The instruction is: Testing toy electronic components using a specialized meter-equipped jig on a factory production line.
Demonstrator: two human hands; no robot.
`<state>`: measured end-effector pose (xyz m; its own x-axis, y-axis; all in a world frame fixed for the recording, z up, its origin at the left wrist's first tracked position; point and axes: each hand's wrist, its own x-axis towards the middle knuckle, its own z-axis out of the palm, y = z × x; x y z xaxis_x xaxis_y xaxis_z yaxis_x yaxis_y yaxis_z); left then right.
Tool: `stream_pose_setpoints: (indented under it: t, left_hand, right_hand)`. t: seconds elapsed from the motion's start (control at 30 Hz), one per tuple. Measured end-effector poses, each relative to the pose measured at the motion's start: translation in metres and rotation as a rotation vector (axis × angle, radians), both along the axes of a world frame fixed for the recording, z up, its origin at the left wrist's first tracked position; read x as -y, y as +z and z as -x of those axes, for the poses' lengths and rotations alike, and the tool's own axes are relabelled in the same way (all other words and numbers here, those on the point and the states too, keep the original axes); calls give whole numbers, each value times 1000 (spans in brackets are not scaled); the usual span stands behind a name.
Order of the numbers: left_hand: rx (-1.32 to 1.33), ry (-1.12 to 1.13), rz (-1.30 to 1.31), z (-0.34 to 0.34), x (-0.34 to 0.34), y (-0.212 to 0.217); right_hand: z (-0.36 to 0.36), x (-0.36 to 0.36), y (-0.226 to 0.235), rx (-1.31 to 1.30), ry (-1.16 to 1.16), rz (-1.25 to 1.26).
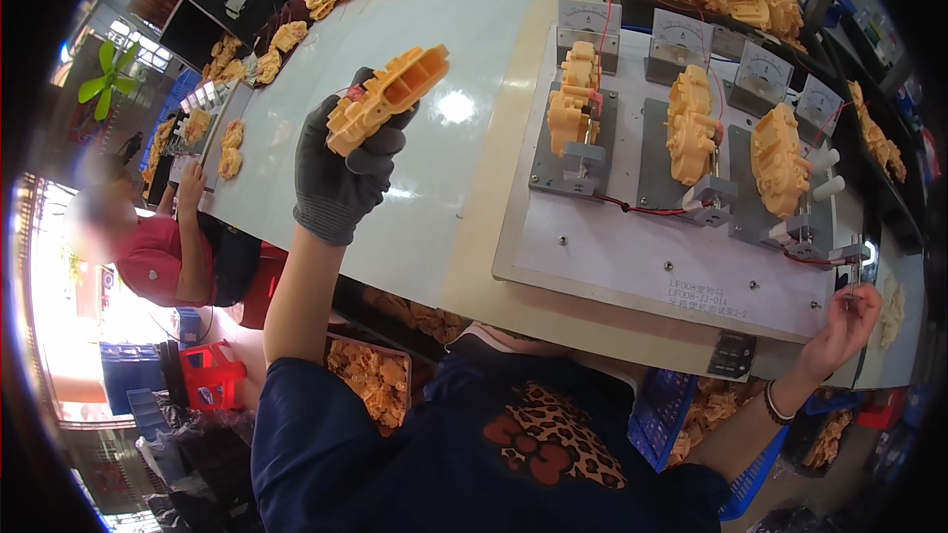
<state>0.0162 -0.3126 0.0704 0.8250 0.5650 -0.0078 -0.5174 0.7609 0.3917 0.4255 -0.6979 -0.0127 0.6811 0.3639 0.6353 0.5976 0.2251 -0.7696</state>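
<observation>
Our gloved left hand (341,173) grips a yellow-orange plastic housing (390,97), raised above the desk (425,178) to the left of the white board (602,257). Our bare right hand (837,338) bunches its fingers just below a small metal fitting (849,255); we cannot tell whether they hold anything. Three similar housings (691,128) sit on grey plates (652,178) near dial meters (681,35).

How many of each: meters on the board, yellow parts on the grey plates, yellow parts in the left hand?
Meters: 4
Yellow parts on grey plates: 3
Yellow part in left hand: 1
Total: 8
</observation>
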Motion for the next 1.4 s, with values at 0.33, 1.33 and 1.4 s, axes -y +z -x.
stream_pose_setpoints:
  t: [0.33, 1.33, 1.4]
  left_hand:
    - [642, -795, 2818, -135, 70, 72]
    - [320, -842, 3813, -236, 179, 62]
    - [542, -808, 3916, -179, 170, 63]
  right_hand:
    - [22, -23, 16, -31, 9, -70]
    - [33, -6, 10, 78, -346, 277]
    - [33, -13, 7, 201, -351, 295]
